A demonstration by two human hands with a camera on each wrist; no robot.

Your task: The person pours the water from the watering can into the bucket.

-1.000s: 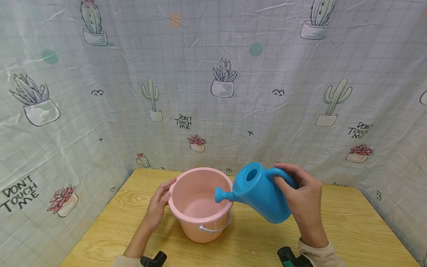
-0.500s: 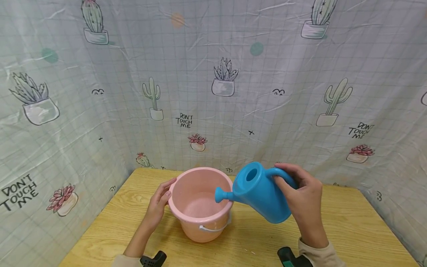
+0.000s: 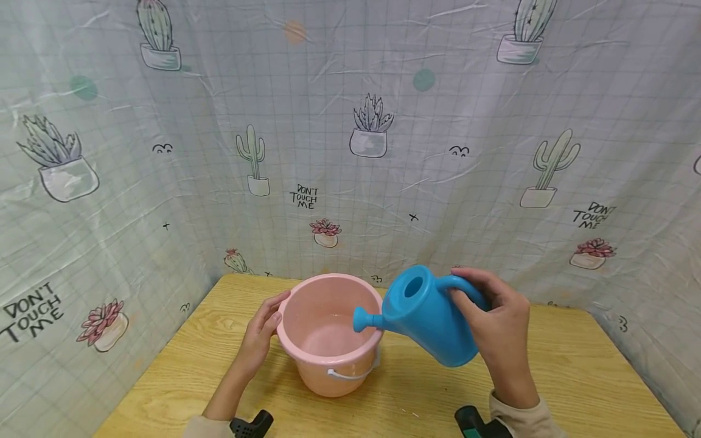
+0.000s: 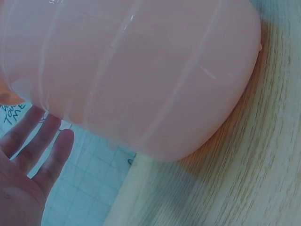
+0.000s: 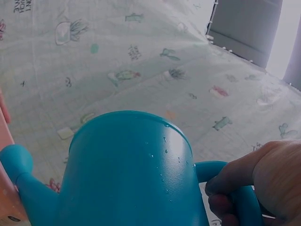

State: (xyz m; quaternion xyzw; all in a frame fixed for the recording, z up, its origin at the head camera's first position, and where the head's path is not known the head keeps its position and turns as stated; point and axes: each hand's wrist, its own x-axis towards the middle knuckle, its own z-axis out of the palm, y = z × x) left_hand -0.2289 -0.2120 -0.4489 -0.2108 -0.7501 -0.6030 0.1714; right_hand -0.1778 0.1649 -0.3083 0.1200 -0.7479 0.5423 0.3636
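A pink bucket (image 3: 327,365) stands upright on the wooden table, its white bail handle (image 3: 350,375) hanging at the front. My left hand (image 3: 261,331) rests against the bucket's left rim from outside; in the left wrist view its fairly straight fingers (image 4: 52,150) reach the pink wall. My right hand (image 3: 495,319) grips the looped handle of a blue watering can (image 3: 432,322), held above the table and tilted left. The can's spout head (image 3: 361,319) overhangs the bucket's right rim. Water drops dot the blue body (image 5: 136,174) in the right wrist view.
Behind and beside the table (image 3: 569,365) hangs a pale curtain (image 3: 306,121) printed with cacti. Small white bits lie on the wood in front of the bucket. Dark devices (image 3: 252,424) are strapped at both wrists.
Both hands, the watering can and the bucket keep almost the same place. Only the head view has shifted very slightly.
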